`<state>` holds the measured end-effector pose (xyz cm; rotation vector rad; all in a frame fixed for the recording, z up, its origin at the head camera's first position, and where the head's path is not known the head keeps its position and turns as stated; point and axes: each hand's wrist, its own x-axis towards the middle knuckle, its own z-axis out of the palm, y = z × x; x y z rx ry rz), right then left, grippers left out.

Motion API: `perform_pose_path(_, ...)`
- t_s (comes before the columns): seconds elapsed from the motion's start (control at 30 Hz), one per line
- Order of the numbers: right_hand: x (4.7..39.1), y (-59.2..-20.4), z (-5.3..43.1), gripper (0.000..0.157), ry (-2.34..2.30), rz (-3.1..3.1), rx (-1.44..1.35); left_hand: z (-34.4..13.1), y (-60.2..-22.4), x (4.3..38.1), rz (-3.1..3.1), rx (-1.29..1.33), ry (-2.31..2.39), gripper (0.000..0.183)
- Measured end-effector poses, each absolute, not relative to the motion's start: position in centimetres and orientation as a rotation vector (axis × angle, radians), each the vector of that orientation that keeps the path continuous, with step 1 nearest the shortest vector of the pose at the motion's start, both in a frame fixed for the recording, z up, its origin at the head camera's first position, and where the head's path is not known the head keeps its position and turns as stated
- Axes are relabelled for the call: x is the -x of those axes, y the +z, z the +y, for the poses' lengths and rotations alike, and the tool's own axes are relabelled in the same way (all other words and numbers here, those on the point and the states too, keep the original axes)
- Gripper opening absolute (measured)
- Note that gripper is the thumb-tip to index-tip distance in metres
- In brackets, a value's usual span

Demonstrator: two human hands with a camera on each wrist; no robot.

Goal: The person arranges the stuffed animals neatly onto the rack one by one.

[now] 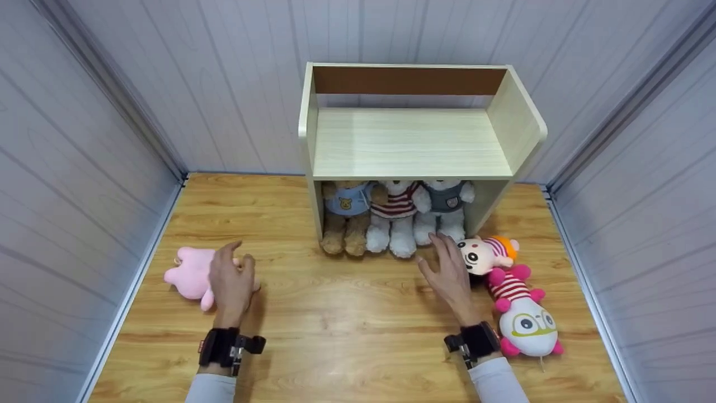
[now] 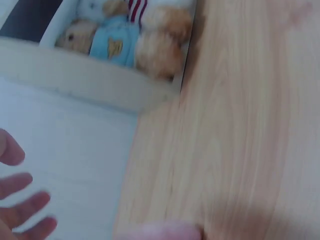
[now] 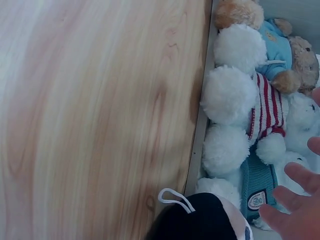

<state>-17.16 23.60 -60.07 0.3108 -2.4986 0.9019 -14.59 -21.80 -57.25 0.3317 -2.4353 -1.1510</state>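
My left hand [image 1: 232, 282] hovers over the right part of a pink plush toy [image 1: 193, 274] lying on the wooden surface, covering some of it. Its fingers are relaxed and spread apart in the left wrist view. Fingers of my right hand [image 1: 449, 274] reach up by the feet of the grey-vested white bear [image 1: 447, 202]; they hold nothing. Just beside that hand lies a doll with black hair and an orange hat [image 1: 482, 254]. Between the hands, a brown bear in blue [image 1: 347, 207] and a white bear in red stripes [image 1: 394, 210] sit in the shelf's lower compartment.
A pale two-level shelf [image 1: 414, 143] stands against the back wall, its upper level bare. At right, a plush with glasses and a striped body [image 1: 528, 322] lies touching the doll. Grey panel walls [image 1: 240, 84] enclose the wooden surface [image 1: 335, 336] at the back and sides.
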Motion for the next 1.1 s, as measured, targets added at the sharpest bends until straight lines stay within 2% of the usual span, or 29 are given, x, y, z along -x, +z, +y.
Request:
perform_pose_path(0.17, 17.2, -60.1, 23.7, 0.061, 0.917, -2.503, -0.295, -24.2, -57.7, 14.7, -2.485, -0.563, -0.998, 0.048)
perform_pose_path(0.4, 17.3, -60.4, 23.7, 0.059, 0.918, -2.489, -0.303, -27.1, -59.0, 14.6, -2.599, -0.876, -0.967, 0.079)
perform_pose_path(0.53, 17.3, -60.7, 23.8, 0.059, 0.907, -2.485, -0.303, -28.2, -59.9, 14.8, -2.578, -1.000, -1.065, 0.089)
perform_pose_path(0.83, 17.2, -61.1, 23.9, 0.057, 0.889, -2.448, -0.349, -29.3, -61.6, 15.3, -2.424, -1.078, -1.268, 0.096)
perform_pose_path(1.1, 17.2, -61.0, 24.0, 0.056, 0.893, -2.478, -0.339, -29.1, -62.0, 15.7, -2.277, -1.120, -1.328, 0.088)
